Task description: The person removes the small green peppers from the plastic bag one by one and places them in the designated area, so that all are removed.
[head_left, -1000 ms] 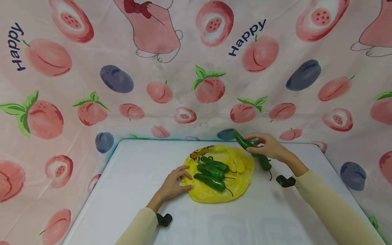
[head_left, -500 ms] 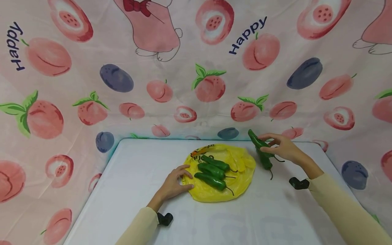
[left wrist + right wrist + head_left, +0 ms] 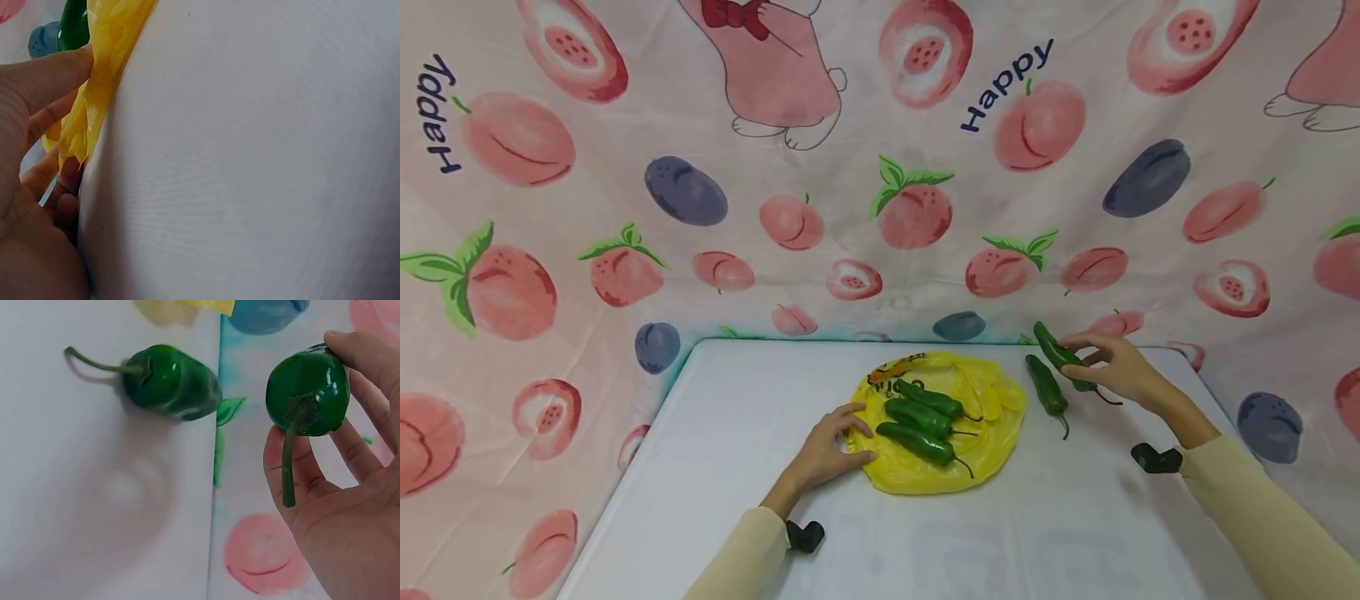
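In the head view, my right hand (image 3: pixel 1116 367) pinches a green chili pepper (image 3: pixel 1056 346) between thumb and fingers, held above the table with its stem toward me. The right wrist view shows this pepper (image 3: pixel 309 387) end-on. Just left of it, another green pepper (image 3: pixel 1047 387) lies on the white table. A crumpled yellow plastic bag (image 3: pixel 917 481) lies flat at mid-table, carrying three green peppers (image 3: pixel 917 445) side by side. My left hand (image 3: pixel 823 450) holds the bag's left edge; in the left wrist view, yellow plastic (image 3: pixel 103 75) runs between thumb and fingers.
The white table (image 3: pixel 737 400) ends at the back against a hanging cloth (image 3: pixel 850 183) printed with peaches and plums. Similar cloth rises on both sides. A black device (image 3: pixel 1156 457) is strapped at the right wrist, another (image 3: pixel 805 537) at the left.
My right hand has carried its pepper rightward, from above the bag's right edge to beyond the pepper lying on the table. My left hand stays at the bag.
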Available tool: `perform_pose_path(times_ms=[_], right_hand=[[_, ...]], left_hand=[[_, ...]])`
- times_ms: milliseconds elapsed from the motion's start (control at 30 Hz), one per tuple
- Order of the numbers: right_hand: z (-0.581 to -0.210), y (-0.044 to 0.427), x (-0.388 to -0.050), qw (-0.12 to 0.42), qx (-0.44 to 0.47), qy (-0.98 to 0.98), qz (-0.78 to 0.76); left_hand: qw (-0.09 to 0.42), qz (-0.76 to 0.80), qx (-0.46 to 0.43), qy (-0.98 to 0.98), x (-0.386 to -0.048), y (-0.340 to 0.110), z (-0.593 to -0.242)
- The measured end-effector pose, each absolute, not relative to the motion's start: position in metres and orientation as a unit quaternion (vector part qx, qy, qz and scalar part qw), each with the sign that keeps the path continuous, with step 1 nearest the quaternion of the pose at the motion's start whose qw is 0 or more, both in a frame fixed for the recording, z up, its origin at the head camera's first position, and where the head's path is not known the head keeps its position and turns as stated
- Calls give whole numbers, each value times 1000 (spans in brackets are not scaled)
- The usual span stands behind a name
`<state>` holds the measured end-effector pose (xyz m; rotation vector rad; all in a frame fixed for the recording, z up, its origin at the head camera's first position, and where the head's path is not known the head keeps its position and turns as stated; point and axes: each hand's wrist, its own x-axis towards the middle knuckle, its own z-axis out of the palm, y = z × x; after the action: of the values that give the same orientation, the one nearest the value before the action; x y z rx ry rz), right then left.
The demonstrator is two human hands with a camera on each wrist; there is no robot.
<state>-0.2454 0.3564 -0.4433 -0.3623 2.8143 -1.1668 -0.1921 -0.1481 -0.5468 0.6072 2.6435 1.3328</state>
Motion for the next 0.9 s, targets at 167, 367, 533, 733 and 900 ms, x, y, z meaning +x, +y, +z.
perform_pose_path(times_ms=[167,367,533,733,900], right_hand=[[-450,364,-243,44,-90,920,-379],[-456,373,-242,48,-63,922,-380],[-466,378,-243,44,-47,921,-384],[-480,379,-243,40,-39,918,-392],[-490,378,-243,39,-30,915,-400]], left_hand=[[62,435,195,877,-192,-148,-547],[61,432,200,877,-193,-148,-545],[64,431,200,877,-194,-148,-545],[58,435,203,875,-193,-149,-546],[67,431,197,878,-193,-148,-547]])
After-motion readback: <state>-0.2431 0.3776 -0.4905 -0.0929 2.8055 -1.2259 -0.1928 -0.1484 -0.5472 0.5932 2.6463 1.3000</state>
